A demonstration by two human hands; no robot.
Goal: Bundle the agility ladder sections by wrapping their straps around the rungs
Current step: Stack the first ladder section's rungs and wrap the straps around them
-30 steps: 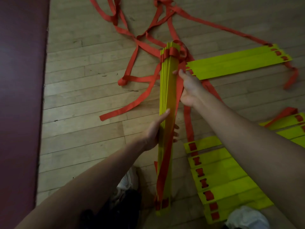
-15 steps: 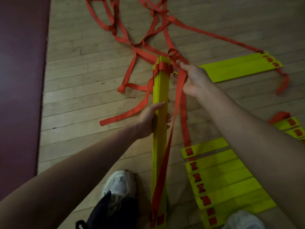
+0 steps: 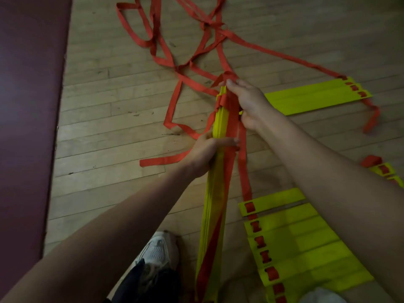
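Looking down through the head camera, the one view supplied, the rung stack of yellow-green slats stands on end. It leans slightly and runs from the bottom edge of the frame up to mid-frame.

The left hand grips this stack about a third of the way down from its top. The thumb sits on the left side and the fingers curl across the front.

The right hand is at the top end of the stack. Its fingertips are bunched on the red strap where it crosses over the rung ends, and they hold it by a pinch. Below that hand the strap lies flat along the right face of the stack, passes under the left hand's fingers and continues down to the base.

A second length hangs just beside the stack and reaches the fanned rungs. These lie overlapped on the wooden floor at lower right, each with a red strap slot at its left end.

The far rung group lies flat behind the right wrist, well apart from the stack. The loose straps trail in tangled loops across the boards beyond the stack's top.

A dark mat covers the floor along the left edge. A white shoe is planted just left of the stack's base. A pale object at the bottom right corner is too cropped to identify.
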